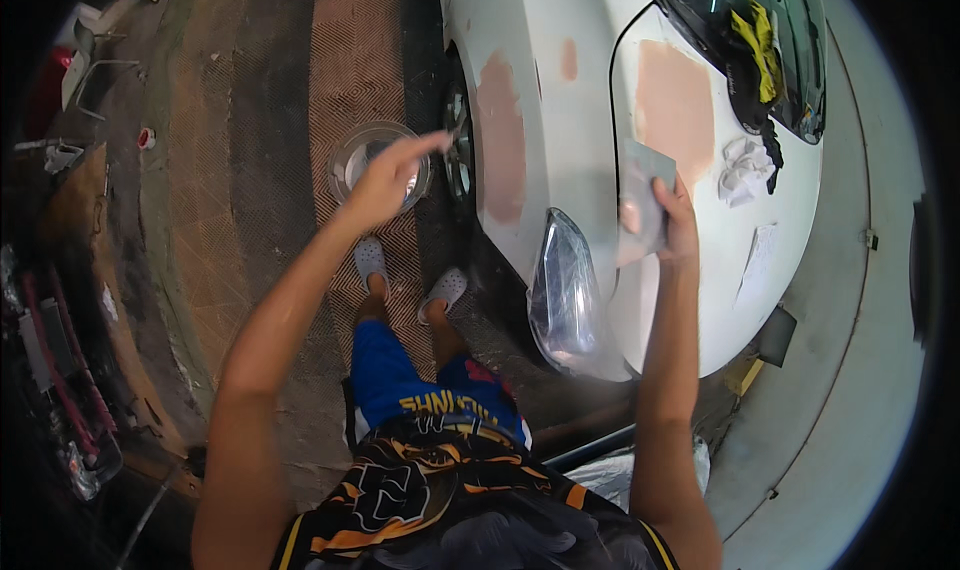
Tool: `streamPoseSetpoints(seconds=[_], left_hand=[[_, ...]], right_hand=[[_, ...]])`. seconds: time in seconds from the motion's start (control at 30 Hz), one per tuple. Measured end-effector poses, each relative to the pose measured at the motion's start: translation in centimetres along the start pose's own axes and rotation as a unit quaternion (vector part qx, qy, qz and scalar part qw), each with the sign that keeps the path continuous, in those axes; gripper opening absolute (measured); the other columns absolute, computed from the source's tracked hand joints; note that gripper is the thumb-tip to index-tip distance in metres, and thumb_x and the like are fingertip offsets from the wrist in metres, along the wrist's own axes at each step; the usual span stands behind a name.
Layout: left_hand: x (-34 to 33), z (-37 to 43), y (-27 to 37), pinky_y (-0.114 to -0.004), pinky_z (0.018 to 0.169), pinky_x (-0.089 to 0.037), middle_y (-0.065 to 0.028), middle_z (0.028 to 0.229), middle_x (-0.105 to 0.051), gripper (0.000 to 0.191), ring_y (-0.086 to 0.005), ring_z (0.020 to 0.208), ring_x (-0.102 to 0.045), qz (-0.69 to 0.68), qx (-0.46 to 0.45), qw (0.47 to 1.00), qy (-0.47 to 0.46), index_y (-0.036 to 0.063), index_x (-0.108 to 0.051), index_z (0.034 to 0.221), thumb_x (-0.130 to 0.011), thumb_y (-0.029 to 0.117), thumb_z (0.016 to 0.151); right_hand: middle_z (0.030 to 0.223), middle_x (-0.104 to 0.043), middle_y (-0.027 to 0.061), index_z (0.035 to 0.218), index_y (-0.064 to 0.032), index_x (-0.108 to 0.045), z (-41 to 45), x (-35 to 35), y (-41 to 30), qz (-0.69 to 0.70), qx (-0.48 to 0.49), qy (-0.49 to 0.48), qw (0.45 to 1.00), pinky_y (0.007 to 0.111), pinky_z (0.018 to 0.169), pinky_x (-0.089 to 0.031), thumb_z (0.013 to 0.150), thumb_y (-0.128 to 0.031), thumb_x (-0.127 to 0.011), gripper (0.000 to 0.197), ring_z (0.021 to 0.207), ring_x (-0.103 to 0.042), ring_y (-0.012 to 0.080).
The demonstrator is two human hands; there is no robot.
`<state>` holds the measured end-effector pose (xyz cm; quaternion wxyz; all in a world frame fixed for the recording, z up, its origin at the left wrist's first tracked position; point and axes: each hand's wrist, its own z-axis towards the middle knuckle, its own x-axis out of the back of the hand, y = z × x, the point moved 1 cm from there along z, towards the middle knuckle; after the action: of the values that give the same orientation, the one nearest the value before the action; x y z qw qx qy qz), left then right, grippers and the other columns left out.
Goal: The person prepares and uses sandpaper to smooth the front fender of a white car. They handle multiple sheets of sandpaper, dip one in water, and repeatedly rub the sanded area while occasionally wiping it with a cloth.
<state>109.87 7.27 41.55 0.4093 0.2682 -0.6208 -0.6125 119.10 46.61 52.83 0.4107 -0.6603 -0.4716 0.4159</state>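
My right hand (pixel 679 221) grips a grey rectangular sheet (pixel 651 172), possibly sandpaper, above the white car's hood (pixel 645 322). My thumb lies on the sheet's near face; a pinkish patch on its left side is too blurred to tell. Pinkish-tan filler or primer covers a large patch on the hood (pixel 679 97) just beyond the sheet. Over a clear round basin (pixel 341 146) on the floor hovers my left hand (pixel 386 180), blurred, a finger stretched towards the front wheel (pixel 459 146). I see nothing in that hand, though its palm is hidden. Liquid seems to be in the basin.
The fender bears a long filler patch (pixel 501 142) and a small one (pixel 570 58). Past the headlight (pixel 566 292), a crumpled white cloth (pixel 746 169) and a paper (pixel 757 259) lie on the hood. Yellow-black gloves (pixel 761 52) rest by the windshield. A wall (pixel 847 330) stands right.
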Motion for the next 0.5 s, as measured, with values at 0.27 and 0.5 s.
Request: streamPoseSetpoints(seconds=[0.27, 0.5], left_hand=[[-4.3, 14.9, -14.0, -0.038, 0.109, -0.044, -0.0136, 0.137, -0.061, 0.046, -0.0321, 0.128, -0.057, 0.066, 0.033, 0.983, 0.167, 0.0164, -0.058, 0.142, -0.046, 0.0, 0.101], [-6.3, 18.1, -13.5, -0.038, 0.104, -0.048, -0.011, 0.132, -0.061, 0.051, -0.0309, 0.121, -0.061, 0.091, 0.004, 0.973, 0.211, 0.0232, -0.062, 0.139, -0.05, -0.003, 0.097]], right_hand=[[0.056, -0.046, 0.0026, 0.102, -0.0112, -0.039, 4.5, 6.6, 3.7, 0.157, 0.004, -0.234, 0.959, 0.028, 0.036, -0.035, 0.103, -0.028, -0.062, 0.028, 0.038, -0.042, 0.016], [0.059, -0.051, 0.0041, 0.103, -0.0088, -0.04, 4.2, 6.1, 3.8, 0.217, 0.011, -0.301, 0.929, 0.03, 0.033, -0.031, 0.104, -0.021, -0.059, 0.023, 0.038, -0.045, 0.016]])
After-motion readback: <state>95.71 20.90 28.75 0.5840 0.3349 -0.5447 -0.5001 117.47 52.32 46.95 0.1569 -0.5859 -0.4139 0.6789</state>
